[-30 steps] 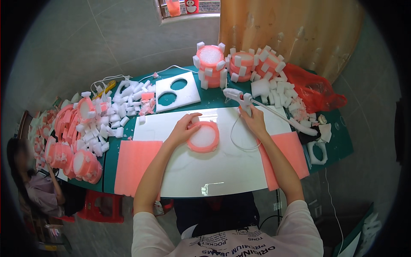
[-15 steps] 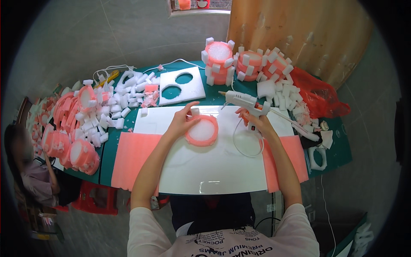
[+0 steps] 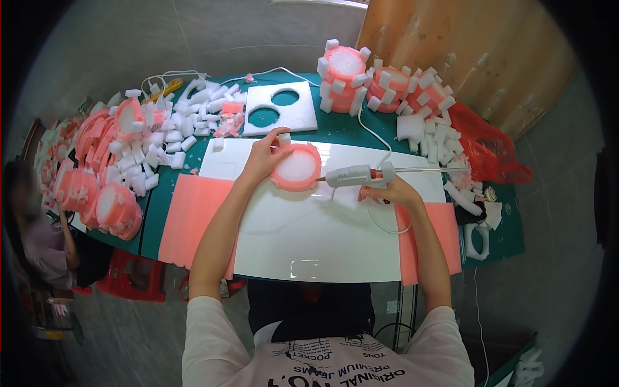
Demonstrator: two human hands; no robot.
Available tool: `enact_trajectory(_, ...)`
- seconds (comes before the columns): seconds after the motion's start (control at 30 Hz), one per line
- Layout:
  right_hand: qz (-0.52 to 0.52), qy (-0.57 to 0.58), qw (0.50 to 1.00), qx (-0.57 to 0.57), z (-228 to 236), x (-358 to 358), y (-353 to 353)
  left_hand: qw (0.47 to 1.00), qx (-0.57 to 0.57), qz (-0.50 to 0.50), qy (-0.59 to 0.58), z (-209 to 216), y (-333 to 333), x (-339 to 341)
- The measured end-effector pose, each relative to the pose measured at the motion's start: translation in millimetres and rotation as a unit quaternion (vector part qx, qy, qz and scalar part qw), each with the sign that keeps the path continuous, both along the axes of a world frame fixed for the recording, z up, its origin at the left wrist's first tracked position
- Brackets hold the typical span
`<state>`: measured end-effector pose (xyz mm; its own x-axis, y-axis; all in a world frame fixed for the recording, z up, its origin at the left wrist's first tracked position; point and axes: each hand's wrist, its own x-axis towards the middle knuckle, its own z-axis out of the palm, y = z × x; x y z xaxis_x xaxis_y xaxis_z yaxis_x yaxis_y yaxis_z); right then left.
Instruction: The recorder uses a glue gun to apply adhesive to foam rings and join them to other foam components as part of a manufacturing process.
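On the white board [image 3: 309, 238] lies a round pink foam ring [image 3: 298, 188] with a white foam disc [image 3: 296, 166] inside it. My left hand [image 3: 263, 158] is at the ring's upper left, thumb and index finger closed around a small white foam block [image 3: 284, 139] against the ring's edge. My right hand [image 3: 394, 191] grips a grey-white glue gun [image 3: 351, 176], held nearly level, with a clear glue stick [image 3: 425, 169] sticking out of its back. The nozzle points left and meets or almost meets the ring's right edge; contact cannot be made out.
Pink foam sheets [image 3: 193, 222] flank the board. White foam blocks [image 3: 174, 138] and pink ring pieces [image 3: 119, 209] pile up left. Behind are a two-hole white foam panel [image 3: 293, 119], stacked rings [image 3: 345, 80] and a red bag [image 3: 483, 145]. A seated person [image 3: 48, 235] is at far left.
The glue gun has swung down and left, from above the board to the ring's right edge. My left hand stays at the ring with the foam block. The whole view has shifted slightly.
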<state>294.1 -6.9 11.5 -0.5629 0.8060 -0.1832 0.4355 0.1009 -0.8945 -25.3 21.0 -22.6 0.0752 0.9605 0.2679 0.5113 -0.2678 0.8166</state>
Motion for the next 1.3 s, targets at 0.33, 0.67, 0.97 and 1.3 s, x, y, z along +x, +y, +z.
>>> enact_trajectory(0.33,0.003,-0.061,0.998,0.003,9.3,-5.0,-6.3,1.000,-0.011,-0.005,-0.017,-5.5,3.0,-3.0)
enact_trajectory(0.67,-0.023,-0.119,0.993,0.005,36.0,-22.9,-21.7,0.999,-0.025,-0.006,-0.026,-5.6,2.1,-3.4)
enact_trajectory(0.97,-0.028,-0.151,0.988,0.013,36.6,-23.1,-22.5,0.999,-0.037,-0.005,-0.026,-4.5,2.3,-2.7)
enact_trajectory(1.3,-0.018,-0.164,0.986,-0.011,48.0,-26.9,-27.7,0.999,-0.034,-0.006,-0.020,-4.3,1.4,-3.6)
